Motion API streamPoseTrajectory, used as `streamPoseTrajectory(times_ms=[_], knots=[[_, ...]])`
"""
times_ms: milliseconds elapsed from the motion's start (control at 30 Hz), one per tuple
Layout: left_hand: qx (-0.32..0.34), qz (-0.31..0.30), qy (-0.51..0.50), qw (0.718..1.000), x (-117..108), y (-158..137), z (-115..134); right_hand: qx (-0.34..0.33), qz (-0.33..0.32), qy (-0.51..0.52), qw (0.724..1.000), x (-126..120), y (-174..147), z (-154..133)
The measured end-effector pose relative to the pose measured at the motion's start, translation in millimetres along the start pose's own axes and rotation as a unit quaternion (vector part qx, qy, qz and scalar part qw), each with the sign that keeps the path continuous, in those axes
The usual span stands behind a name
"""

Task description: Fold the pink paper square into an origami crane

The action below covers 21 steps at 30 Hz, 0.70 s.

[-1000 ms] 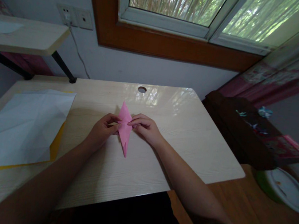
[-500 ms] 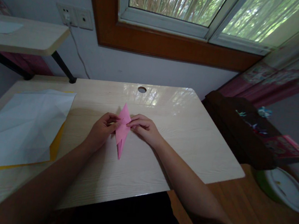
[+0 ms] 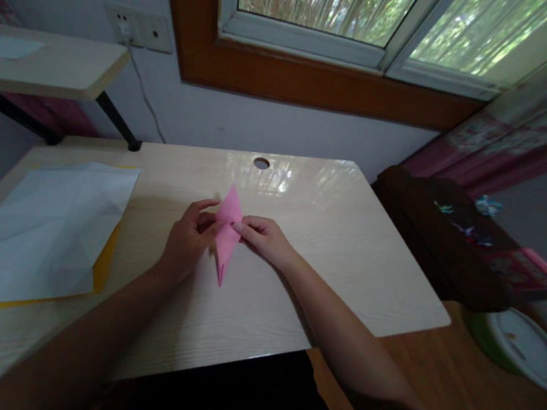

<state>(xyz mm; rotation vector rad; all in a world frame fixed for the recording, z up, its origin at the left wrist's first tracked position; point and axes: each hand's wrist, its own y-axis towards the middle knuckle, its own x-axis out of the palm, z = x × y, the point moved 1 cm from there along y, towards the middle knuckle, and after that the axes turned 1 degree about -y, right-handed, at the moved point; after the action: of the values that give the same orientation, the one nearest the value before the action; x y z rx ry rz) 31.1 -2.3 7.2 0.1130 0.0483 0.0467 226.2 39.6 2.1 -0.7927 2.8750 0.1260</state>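
Note:
A pink folded paper (image 3: 226, 245), shaped like a long narrow diamond, is held between my two hands just above the desk. One tip points toward the window and the other toward me, with a slit showing near the lower tip. My left hand (image 3: 189, 234) pinches its left edge at the middle between thumb and fingers. At the right corner my right hand (image 3: 269, 239) grips it, thumb on top and fingers underneath. The fingertips hide both side corners of the paper.
White creased sheets (image 3: 49, 222) lie over a yellow sheet (image 3: 103, 260) on the desk's left. A raised shelf (image 3: 84, 69) stands at the back left. The desk (image 3: 347, 255) has a cable hole (image 3: 261, 163) near its back edge. A green-and-white bin (image 3: 529, 350) is on the floor at right.
My right thumb has moved onto the top of the pink paper, with the fingers now under it. The slit in the lower point looks narrower. Both hands stay at the paper.

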Motion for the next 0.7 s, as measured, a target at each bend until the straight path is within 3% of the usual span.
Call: streamPoseTrajectory(times_ms=[300,467,700], knots=[[-0.005,-0.010,-0.016,1.000,0.4,5.2,-6.8,-0.004,0.031,-0.052,0.998,-0.4,-1.1,-1.6],[-0.054,-0.050,0.040,0.997,-1.3,8.0,-7.9,-0.017,0.051,-0.065,0.996,-2.0,-0.5,1.2],[-0.091,-0.060,-0.024,0.994,-2.8,8.2,-10.2,-0.012,0.046,-0.072,0.996,-2.1,-1.3,0.7]])
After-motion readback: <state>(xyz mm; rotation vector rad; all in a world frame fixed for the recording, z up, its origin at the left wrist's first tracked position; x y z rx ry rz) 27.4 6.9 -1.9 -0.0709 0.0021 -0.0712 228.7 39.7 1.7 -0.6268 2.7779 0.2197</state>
